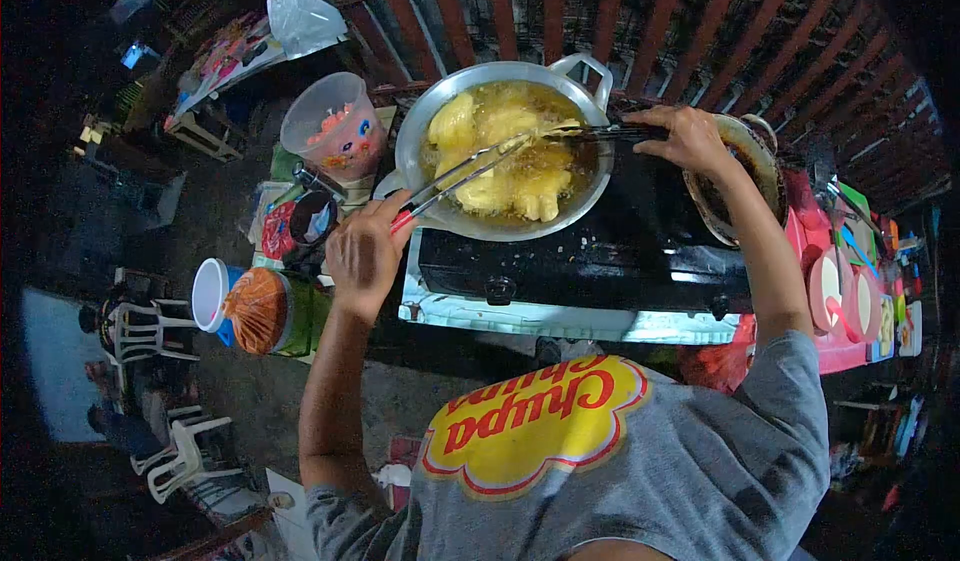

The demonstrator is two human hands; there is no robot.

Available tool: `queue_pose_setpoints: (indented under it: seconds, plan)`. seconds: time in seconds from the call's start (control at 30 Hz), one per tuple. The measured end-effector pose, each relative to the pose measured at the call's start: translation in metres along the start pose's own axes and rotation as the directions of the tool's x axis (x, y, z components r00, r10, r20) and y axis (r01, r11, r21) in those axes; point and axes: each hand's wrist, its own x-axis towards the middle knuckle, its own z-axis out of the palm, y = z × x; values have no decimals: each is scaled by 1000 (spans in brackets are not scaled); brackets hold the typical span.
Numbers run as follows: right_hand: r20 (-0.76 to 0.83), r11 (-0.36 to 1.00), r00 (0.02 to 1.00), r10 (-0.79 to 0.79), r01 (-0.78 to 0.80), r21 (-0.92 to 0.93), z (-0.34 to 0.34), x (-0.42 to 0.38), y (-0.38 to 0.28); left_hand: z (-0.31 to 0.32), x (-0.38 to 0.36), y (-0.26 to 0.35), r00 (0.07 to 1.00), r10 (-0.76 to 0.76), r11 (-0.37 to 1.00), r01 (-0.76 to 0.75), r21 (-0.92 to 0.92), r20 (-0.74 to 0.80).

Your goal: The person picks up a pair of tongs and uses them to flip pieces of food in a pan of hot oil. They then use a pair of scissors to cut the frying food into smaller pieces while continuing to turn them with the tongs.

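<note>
A wide metal wok (405,151) holds bubbling oil with several yellow, battered-looking pieces (487,193) frying in it. My left hand (368,256) is closed around the red-handled end of metal tongs (455,181), at the wok's near left. The tongs reach over the oil, and their tips meet a piece near the middle. From the right, my right hand (688,137) grips the dark handle of a slim utensil (600,132). Its far end lies over the same piece, close to the tong tips. What kind of utensil it is I cannot make out.
The wok sits on a black stove (600,261). A second, darkened pan (700,196) stands at right, beside pink containers (825,281). At left are a translucent bucket (330,151) and an orange-covered container (258,311). A slatted barrier (610,11) runs behind the wok.
</note>
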Motion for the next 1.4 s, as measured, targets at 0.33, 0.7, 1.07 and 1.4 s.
queue_pose_setpoints:
  seconds: [0.33, 0.7, 1.07, 1.4]
  plan:
    - [-121, 997, 990, -69, 73, 26, 14, 3, 22, 3, -4, -10, 1000, -13, 999, 12, -33, -18]
    - [46, 967, 981, 187, -192, 167, -1, 3, 21, -6, -9, -21, 995, -82, 996, 81, 20, 51]
    - [44, 996, 995, 86, -87, 31, -10, 1, -2, -15, -14, -20, 988, -129, 991, 127, 35, 79]
    - [-38, 966, 988, -149, 136, -222, 23, 16, -38, -13, -16, -20, 994, -86, 996, 84, 30, 69]
